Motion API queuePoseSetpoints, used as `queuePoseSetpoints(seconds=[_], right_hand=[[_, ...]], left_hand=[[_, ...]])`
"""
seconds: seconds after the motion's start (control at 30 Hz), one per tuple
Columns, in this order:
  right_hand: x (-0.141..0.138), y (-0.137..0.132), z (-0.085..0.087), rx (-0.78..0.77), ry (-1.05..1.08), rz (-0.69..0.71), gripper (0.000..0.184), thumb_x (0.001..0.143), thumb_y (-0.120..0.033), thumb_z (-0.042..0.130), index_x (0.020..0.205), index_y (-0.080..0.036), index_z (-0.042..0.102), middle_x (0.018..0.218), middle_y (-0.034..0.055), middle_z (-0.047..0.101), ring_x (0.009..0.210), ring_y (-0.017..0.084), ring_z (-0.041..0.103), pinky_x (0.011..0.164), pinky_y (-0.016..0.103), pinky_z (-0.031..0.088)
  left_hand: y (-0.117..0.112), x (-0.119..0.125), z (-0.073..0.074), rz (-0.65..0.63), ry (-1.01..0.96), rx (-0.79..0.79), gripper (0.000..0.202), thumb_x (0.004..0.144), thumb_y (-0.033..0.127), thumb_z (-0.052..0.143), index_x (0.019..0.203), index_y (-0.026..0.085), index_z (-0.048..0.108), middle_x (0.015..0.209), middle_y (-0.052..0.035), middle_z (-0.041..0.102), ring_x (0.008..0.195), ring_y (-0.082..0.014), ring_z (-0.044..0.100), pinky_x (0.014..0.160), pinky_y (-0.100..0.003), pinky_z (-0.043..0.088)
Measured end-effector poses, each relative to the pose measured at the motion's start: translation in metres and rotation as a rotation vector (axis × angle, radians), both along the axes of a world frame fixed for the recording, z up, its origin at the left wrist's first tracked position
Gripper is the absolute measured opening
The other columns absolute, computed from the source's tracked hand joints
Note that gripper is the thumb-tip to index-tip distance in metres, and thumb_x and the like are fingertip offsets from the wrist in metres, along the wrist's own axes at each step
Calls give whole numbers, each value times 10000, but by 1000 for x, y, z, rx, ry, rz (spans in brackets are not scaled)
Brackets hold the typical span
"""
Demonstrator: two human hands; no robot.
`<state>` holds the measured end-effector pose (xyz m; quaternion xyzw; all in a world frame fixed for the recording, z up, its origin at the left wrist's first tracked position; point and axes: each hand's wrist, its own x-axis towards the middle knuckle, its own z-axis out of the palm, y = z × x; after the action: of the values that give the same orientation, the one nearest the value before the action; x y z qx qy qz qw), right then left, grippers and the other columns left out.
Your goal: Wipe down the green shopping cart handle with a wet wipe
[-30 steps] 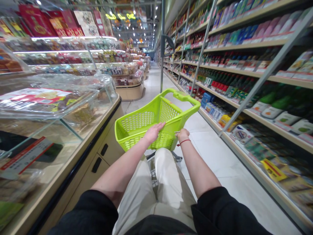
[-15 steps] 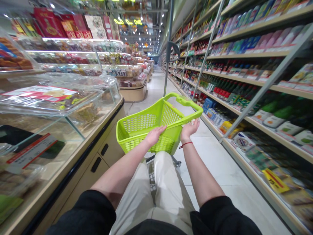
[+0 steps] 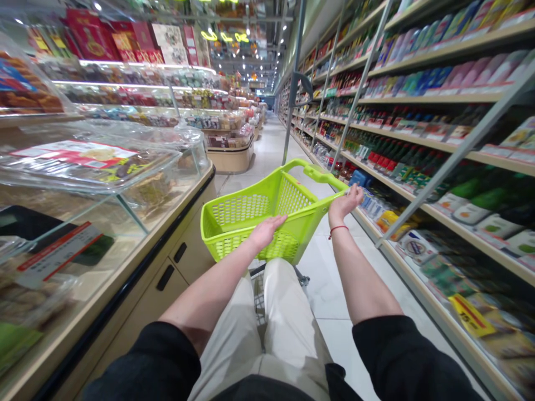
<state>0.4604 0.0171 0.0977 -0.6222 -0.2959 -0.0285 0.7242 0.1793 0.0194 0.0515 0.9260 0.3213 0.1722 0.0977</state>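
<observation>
Lime-green plastic shopping cart [image 3: 295, 228] is placed in the aisle directly ahead of the knees, between a wood-edged display surface [image 3: 154, 228] on the left and stocked shelves [image 3: 451, 147] on the right. Its tub is flared and turned at an angle, with smooth thick rims; walls are perforated with rows of small rounded slots, and the upright end panel is slotted the same way. A looped handle [image 3: 320, 172] in matching green is carried at the upper right, beyond that panel. A grey pole [image 3: 288, 128] is seen rising behind. Below the tub, a caster [image 3: 305, 280] is exposed on pale floor tiles [image 3: 330, 301], and a wire rack [image 3: 259, 306] is partly hidden by beige trousers [image 3: 278, 284]. Left grip [image 3: 265, 231] is laid over the near rim, fingers stretched out; any clamping by the thumb can't be told. Right grip [image 3: 345, 203], red bracelet [image 3: 339, 227] worn at the wrist, is set at the handle's near corner, fingers partly bent; whether it is closed on the handle can't be told.
</observation>
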Motion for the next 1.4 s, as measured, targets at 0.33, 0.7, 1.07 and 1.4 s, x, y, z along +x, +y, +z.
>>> queuePoseSetpoints(seconds=[0.33, 0.7, 1.07, 1.4], right_hand=[[-58, -14, -49, -192, -840, 160, 397, 858, -52, 403, 1055, -208, 710, 1109, 90, 641, 1124, 237, 498, 1133, 487, 291], [30, -22, -1, -393, -974, 54, 418, 830, -18, 393, 1110, -99, 692, 1129, 192, 643, 1146, 274, 476, 1083, 477, 357], [-73, -23, -43, -416, -1164, 250, 484, 894, -55, 366, 1323, -139, 575, 1122, 118, 681, 1094, 237, 554, 1127, 436, 313], [12, -36, -4, -461, -1241, 174, 359, 894, -54, 375, 1072, -183, 659, 1064, 105, 673, 1025, 227, 529, 1045, 384, 379]], left_hand=[[1, -1, -2, -10, -27, 7, 841, 724, -100, 374, 1505, 212, 378, 1538, -76, 440, 1397, -178, 450, 1175, -347, 348], [4, -4, -5, -20, -60, -22, 897, 671, -120, 370, 1504, 212, 379, 1541, -55, 434, 1408, -173, 433, 1188, -352, 332], [7, -7, -10, -23, -76, 12, 879, 684, -114, 375, 1496, 220, 392, 1525, -64, 460, 1386, -177, 464, 1172, -362, 360], [9, -9, -10, -40, -65, 3, 917, 642, -119, 393, 1502, 198, 382, 1540, -85, 433, 1410, -185, 432, 1189, -361, 330]])
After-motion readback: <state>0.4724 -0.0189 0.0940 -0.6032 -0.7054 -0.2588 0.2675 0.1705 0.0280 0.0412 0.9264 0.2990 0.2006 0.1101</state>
